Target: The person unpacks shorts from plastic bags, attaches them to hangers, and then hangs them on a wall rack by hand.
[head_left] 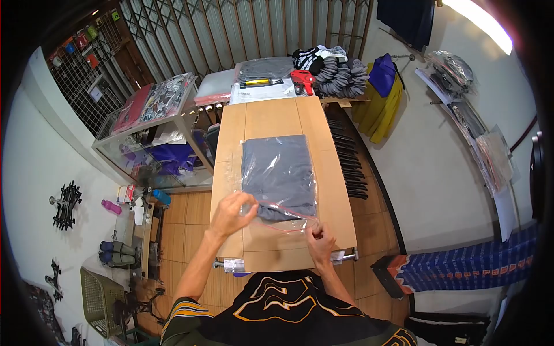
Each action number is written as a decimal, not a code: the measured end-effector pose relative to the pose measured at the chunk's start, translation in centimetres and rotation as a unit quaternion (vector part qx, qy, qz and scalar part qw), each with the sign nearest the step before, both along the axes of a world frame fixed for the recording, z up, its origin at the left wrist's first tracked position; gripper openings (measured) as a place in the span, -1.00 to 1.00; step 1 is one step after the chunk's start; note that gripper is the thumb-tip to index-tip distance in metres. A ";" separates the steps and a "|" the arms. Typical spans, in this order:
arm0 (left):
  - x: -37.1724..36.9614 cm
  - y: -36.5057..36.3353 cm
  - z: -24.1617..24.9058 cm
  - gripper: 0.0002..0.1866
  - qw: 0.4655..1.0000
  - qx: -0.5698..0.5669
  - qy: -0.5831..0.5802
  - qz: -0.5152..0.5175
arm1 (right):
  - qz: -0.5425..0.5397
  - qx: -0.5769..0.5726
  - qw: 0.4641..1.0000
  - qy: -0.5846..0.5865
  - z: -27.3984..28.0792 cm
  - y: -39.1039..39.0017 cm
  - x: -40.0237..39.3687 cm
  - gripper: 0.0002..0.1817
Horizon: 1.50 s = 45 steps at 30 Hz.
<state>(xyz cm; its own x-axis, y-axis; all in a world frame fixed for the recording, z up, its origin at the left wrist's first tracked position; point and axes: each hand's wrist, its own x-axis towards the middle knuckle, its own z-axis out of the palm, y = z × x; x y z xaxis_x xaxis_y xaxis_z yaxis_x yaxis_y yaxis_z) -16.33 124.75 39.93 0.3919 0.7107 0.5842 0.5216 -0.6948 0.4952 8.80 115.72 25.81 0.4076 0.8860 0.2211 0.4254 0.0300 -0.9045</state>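
A folded grey garment [276, 167] lies inside a clear plastic bag [288, 226] on the cardboard-topped table [271, 118]. Red lines run along the bag's mouth, which faces me. My left hand [234, 212] pinches the bag's near left corner, thumb and fingers together. At the near right corner, my right hand [321, 239] has its fingers closed on the bag's edge. The mouth gapes a little between both hands, and the garment's near edge looks bunched there.
Behind the table are a red tag gun [302, 82], a yellow-black cutter [261, 82] and bundled grey cloths [340, 78]. A glass display case [156, 138] stands left. Hangers [346, 158] line the table's right side. A basket [101, 300] sits at lower left.
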 end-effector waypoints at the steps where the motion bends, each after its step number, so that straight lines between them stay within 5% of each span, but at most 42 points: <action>1: 0.3 -0.5 -0.4 -0.84 1.000 0.001 0.000 0.000 | 0.018 0.032 0.999 -0.029 -0.3 -0.1 0.1 -0.78; 5: 0.9 -2.0 -2.0 -0.82 0.995 -0.043 0.056 -0.063 | 0.076 0.006 0.995 -0.057 0.5 -1.1 -1.9 -0.86; 8: 1.4 -1.9 -1.9 -0.76 0.987 -0.113 0.075 -0.088 | 0.109 0.054 0.975 -0.188 0.3 0.0 -3.0 -0.76; 14: 2.2 4.8 -5.5 -0.40 0.993 -0.106 0.040 0.017 | 0.156 -0.018 0.927 -0.341 2.4 3.6 -5.0 -0.41; 17: 2.3 10.3 -8.3 -0.28 0.991 -0.095 0.063 0.067 | 0.155 0.003 0.895 -0.417 3.5 5.1 -5.3 -0.39; 19: 2.3 13.9 -9.7 -0.22 0.973 -0.116 0.125 0.155 | 0.151 0.022 0.907 -0.392 0.7 6.7 -5.6 -0.43; 26: 1.9 20.6 -11.4 -0.24 0.941 -0.172 0.186 0.223 | 0.203 -0.003 0.937 -0.284 -1.4 8.2 -5.4 -0.76; 30: 2.0 21.1 -11.3 -0.29 0.918 -0.237 0.212 0.237 | 0.167 0.022 0.904 -0.394 0.4 6.2 -5.0 -0.83; 40: 1.9 21.8 -11.3 -0.28 0.894 -0.313 0.220 0.232 | 0.216 0.042 0.895 -0.389 1.9 0.1 -3.9 -0.83; 45: 1.4 21.9 -10.9 -0.38 0.901 -0.314 0.191 0.230 | 0.315 -0.037 0.883 -0.347 3.7 -2.5 -2.9 -0.77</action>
<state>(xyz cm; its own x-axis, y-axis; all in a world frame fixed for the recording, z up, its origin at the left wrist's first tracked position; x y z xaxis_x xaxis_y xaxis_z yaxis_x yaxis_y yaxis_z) -14.95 146.67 29.06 0.0597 0.9927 -0.1048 0.8985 -0.0077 0.4390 5.85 113.20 29.46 -0.3809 0.9113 0.1563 0.7978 0.4094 -0.4426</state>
